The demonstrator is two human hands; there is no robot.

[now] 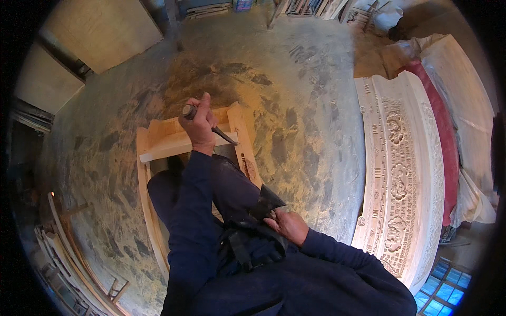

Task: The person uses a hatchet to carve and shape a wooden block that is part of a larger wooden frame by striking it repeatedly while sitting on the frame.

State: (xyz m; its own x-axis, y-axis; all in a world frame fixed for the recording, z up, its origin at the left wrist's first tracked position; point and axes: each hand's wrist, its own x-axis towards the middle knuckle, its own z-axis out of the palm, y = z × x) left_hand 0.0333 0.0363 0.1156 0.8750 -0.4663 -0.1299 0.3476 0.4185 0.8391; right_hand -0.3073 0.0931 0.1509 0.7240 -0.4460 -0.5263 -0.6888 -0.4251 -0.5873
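Head view: at ten o'clock the left hand (199,128) closes around a chisel (224,136), its tip at a pale wooden frame (244,136); whether they touch is unclear. Dark-clothed legs (234,184) hide much of the frame. At five, the right hand (290,227) curls, fingers partly hidden; its grip on the dark wedge-shaped piece (268,202) cannot be told. Tan dust streaks the grey floor (321,137). A carved panel (398,179) stands at three; the dark rim crops a window (445,284) at four.

Wooden frame (171,149) partly hidden by legs (234,184); dark object (268,202) at right hand (292,227) unclear.
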